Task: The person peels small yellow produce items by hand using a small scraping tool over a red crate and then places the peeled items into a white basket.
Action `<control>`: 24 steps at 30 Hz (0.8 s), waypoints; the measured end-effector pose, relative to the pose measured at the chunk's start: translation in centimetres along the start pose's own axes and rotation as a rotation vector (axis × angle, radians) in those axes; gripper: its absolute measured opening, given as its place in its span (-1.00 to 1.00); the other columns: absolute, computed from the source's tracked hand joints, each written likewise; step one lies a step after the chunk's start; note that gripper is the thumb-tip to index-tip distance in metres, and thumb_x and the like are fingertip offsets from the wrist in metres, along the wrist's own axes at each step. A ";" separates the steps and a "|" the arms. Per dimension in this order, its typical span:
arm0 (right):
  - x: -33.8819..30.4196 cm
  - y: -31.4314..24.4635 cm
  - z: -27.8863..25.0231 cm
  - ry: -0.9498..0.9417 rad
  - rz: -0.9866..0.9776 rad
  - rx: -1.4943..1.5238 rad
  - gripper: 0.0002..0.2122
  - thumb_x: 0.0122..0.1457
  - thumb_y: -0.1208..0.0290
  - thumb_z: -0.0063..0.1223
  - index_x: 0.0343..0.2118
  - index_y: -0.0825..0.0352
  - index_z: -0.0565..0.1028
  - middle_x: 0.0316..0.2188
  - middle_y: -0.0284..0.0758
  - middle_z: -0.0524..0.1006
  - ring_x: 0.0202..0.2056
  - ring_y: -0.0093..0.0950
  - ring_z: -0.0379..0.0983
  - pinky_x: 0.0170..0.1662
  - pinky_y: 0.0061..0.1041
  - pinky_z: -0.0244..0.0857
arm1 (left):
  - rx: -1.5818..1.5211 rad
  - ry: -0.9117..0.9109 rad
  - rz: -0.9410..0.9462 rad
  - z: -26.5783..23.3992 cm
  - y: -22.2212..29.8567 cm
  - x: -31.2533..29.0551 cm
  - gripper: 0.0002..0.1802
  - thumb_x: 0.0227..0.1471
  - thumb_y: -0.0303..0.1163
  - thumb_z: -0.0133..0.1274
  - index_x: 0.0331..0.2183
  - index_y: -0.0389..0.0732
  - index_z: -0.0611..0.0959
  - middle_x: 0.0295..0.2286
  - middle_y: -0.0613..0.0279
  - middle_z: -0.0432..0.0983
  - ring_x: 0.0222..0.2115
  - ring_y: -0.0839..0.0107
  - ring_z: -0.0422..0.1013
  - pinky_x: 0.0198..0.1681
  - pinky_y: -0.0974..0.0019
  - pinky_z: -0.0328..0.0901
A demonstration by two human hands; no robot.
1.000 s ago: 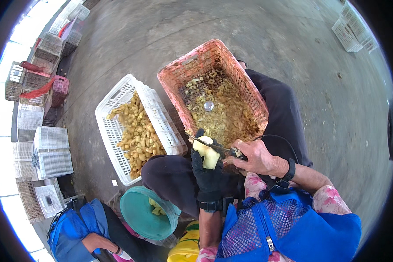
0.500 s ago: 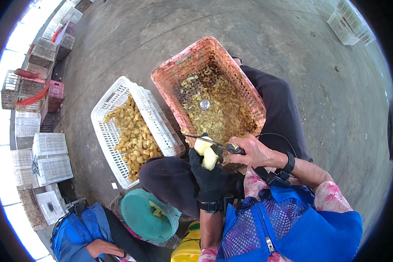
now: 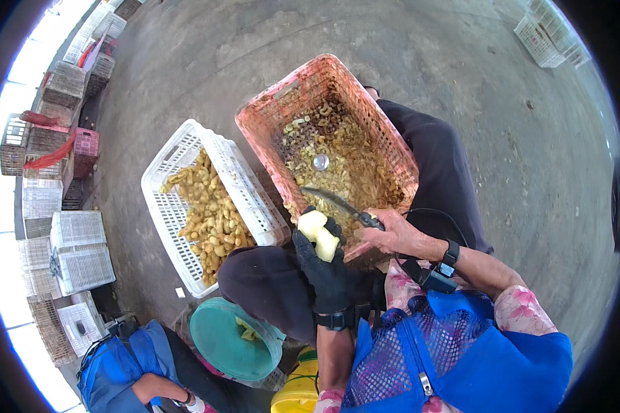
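Note:
My left hand, in a black glove, is closed around a peeled, pale yellow piece of ginger. My bare right hand grips the dark handle of a knife. Its slightly curved blade points up and left, just above the ginger and apart from it. Below both hands is the pinkish-red crate, holding wet peelings and scraps. A small round clear object lies on the scraps. To the left, a white crate holds a heap of unpeeled ginger.
Near my left knee stands a green bucket with a few pale pieces inside, beside a yellow container. A co-worker in blue sits at the lower left. Stacked crates line the left side; more crates stand far right.
The knife has swung up and away from the ginger, its blade lifting off it. My left hand has shifted slightly left and turned the ginger a little.

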State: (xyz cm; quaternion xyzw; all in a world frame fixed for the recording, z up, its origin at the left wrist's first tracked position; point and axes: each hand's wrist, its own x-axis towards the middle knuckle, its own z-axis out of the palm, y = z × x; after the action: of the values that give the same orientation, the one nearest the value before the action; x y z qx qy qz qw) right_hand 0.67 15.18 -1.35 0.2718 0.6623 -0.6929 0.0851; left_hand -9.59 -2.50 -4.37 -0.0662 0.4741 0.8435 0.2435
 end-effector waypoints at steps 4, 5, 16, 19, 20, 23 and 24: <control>-0.1 -0.3 -0.3 -0.014 -0.228 -0.167 -0.58 0.48 0.04 0.35 -0.08 0.42 0.64 -0.48 -0.22 0.61 -0.43 -0.44 0.55 -0.30 -0.26 0.45 | -0.142 -0.038 -0.246 -1.2 0.0 0.0 -0.44 0.63 0.16 -0.05 0.22 -0.08 0.69 -0.03 0.28 0.73 -0.09 0.36 0.65 -0.06 0.27 0.54; 0.0 -0.2 -0.4 -0.002 -0.270 -0.211 -0.57 0.47 0.03 0.36 -0.08 0.43 0.64 -0.47 -0.16 0.61 -0.40 -0.38 0.58 -0.26 -0.21 0.47 | -0.039 0.000 -0.202 -0.9 -0.2 -0.1 -0.45 0.63 0.15 -0.04 0.22 -0.07 0.69 -0.02 0.27 0.73 -0.07 0.35 0.66 -0.03 0.26 0.55; 2.6 4.8 -2.1 0.020 0.042 0.082 -0.64 0.50 0.05 0.32 -0.19 0.31 0.61 -0.52 -0.46 0.54 -0.51 -0.63 0.46 -0.45 -0.46 0.34 | -0.178 -0.124 -0.181 -0.5 -1.0 0.9 -0.41 0.62 0.09 0.05 0.33 -0.16 0.63 0.03 0.24 0.71 0.00 0.31 0.67 0.03 0.24 0.62; 1.0 4.3 -3.8 0.022 0.048 0.088 -0.68 0.52 0.09 0.29 -0.21 0.29 0.60 -0.54 -0.51 0.50 -0.53 -0.68 0.43 -0.47 -0.50 0.31 | -0.041 -0.115 -0.123 0.6 -0.9 0.9 -0.34 0.62 0.16 0.02 0.38 -0.15 0.61 -0.02 0.21 0.74 -0.08 0.34 0.68 -0.05 0.32 0.61; 0.8 2.5 -3.2 0.012 -0.038 -0.003 -0.67 0.52 0.11 0.29 -0.21 0.32 0.58 -0.54 -0.51 0.50 -0.52 -0.65 0.44 -0.46 -0.46 0.33 | 0.032 -0.095 -0.083 0.7 -0.4 0.8 -0.32 0.62 0.18 0.01 0.39 -0.15 0.61 -0.04 0.20 0.75 -0.10 0.35 0.69 -0.08 0.35 0.60; 0.5 0.4 -2.4 0.107 -0.314 -0.233 -0.65 0.44 0.16 0.36 -0.20 0.42 0.56 -0.57 -0.24 0.52 -0.53 -0.32 0.51 -0.39 -0.24 0.42 | -0.209 -0.058 -0.317 0.8 -0.3 0.8 -0.33 0.62 0.18 -0.01 0.35 -0.16 0.63 -0.06 0.20 0.76 -0.15 0.33 0.69 -0.12 0.36 0.57; 0.5 0.7 -2.6 0.135 -0.375 -0.291 -0.65 0.43 0.16 0.38 -0.19 0.42 0.57 -0.57 -0.18 0.53 -0.53 -0.25 0.54 -0.38 -0.20 0.43 | -0.254 -0.058 -0.374 0.9 -0.4 0.8 -0.34 0.61 0.18 -0.02 0.34 -0.16 0.64 -0.06 0.20 0.76 -0.17 0.32 0.68 -0.13 0.36 0.56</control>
State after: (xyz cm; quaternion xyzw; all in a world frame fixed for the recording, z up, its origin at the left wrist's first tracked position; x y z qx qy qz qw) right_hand 1.31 17.74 -2.18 0.1744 0.7983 -0.5742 -0.0511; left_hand -9.99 -1.27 -4.45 -0.1590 0.3362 0.8382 0.3989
